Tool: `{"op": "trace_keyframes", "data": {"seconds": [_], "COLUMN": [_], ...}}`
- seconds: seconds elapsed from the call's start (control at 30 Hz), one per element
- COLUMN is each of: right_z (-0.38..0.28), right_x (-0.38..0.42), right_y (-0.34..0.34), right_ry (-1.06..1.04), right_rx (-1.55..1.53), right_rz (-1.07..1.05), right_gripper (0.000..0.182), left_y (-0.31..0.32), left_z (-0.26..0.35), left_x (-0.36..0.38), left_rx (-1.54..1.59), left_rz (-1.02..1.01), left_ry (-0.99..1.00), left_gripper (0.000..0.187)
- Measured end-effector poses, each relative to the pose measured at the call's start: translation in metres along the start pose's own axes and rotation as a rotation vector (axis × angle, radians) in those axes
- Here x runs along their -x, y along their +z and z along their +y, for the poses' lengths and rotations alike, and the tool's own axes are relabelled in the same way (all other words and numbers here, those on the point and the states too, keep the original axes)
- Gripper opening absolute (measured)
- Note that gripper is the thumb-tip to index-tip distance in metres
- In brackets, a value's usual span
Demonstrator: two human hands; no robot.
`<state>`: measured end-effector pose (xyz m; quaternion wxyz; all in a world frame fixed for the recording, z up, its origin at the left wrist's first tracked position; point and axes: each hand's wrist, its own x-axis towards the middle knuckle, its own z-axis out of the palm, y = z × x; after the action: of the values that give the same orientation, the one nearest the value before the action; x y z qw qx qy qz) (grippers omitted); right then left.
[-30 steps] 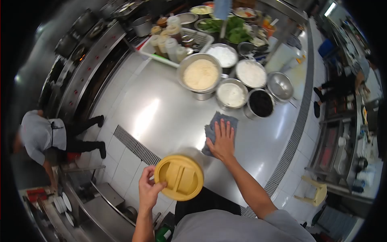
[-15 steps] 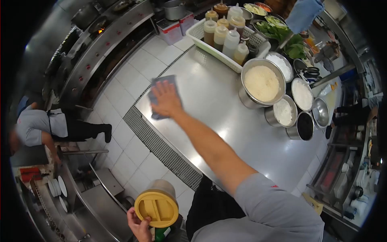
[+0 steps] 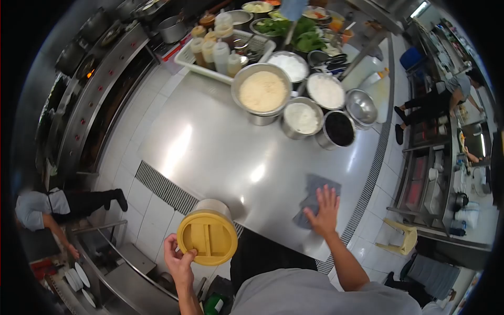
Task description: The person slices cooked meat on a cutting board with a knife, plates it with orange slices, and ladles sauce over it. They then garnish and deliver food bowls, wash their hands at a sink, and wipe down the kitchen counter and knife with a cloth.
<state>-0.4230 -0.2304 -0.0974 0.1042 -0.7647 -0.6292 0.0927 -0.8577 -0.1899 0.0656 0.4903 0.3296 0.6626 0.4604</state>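
My left hand grips a container with a yellow lid, its thumb on the lid's edge and its fingers at the side. The container's pale body shows behind the lid, near the table's front edge. On the right part of the steel table, my right hand lies flat with fingers spread on a grey cloth. Part of the cloth is hidden under the palm.
Toward the back stand a pot of yellowish crumbs, bowls of white powder, a pot of dark contents and a white basket of squeeze bottles. One person works at left, another at right. A yellow stool stands at right.
My right hand and the cloth have moved from the table's left edge to its right part. My view has swung right. The lidded container stays in my left hand, now nearer the table edge.
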Motion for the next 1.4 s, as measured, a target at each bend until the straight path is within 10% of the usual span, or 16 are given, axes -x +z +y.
{"op": "trace_keyframes", "data": {"seconds": [0.3, 0.43, 0.57, 0.67, 0.77, 0.8, 0.9, 1.0, 1.17, 1.23, 1.4], "right_z": [0.149, 0.147, 0.154, 0.201, 0.246, 0.259, 0.302, 0.336, 0.395, 0.422, 0.475], "right_x": [-0.158, -0.093, 0.018, 0.051, 0.071, 0.074, 0.083, 0.076, 0.064, 0.057, 0.048], "right_y": [-0.034, -0.083, -0.088, -0.106, -0.131, -0.140, -0.150, -0.152, -0.159, -0.177, -0.210], "right_ry": [0.160, -0.062, 0.185, -0.019, 0.341, 0.352, 0.207, 0.193, 0.254, 0.231, 0.193], "right_rx": [-0.001, -0.759, -2.598, -2.779, -2.616, -2.635, -2.658, -2.636, -2.611, -2.490, -2.424], "right_rz": [0.193, 0.382, -0.321, -0.282, 0.068, 0.155, 0.230, 0.247, 0.209, 0.142, 0.448], "right_gripper": [0.080, 0.075, 0.076, 0.078, 0.080, 0.078, 0.072, 0.071, 0.073, 0.078, 0.079], "left_y": [0.161, 0.254, 0.342, 0.406, 0.464, 0.482, 0.527, 0.572, 0.642, 0.675, 0.753], "left_z": [-0.020, 0.002, 0.019, 0.025, 0.030, 0.029, 0.061, 0.054, 0.054, 0.062, 0.076], "left_x": [0.056, 0.110, 0.159, 0.185, 0.211, 0.221, 0.250, 0.261, 0.239, 0.228, 0.255], "left_rx": [-0.077, -0.002, 0.109, 0.025, -0.134, -0.334, -0.587, -0.906, -0.922, -0.860, -0.868], "left_rz": [-0.422, -0.481, -0.644, -0.813, -0.930, -0.821, -0.820, -1.099, -1.220, -1.579, -1.662], "left_ry": [0.031, -0.063, -0.114, -0.081, 0.075, 0.561, 1.053, 1.171, 1.276, 0.946, 0.583], "left_gripper": [0.050, 0.050, 0.048, 0.047, 0.049, 0.051, 0.056, 0.057, 0.051, 0.049, 0.058]}}
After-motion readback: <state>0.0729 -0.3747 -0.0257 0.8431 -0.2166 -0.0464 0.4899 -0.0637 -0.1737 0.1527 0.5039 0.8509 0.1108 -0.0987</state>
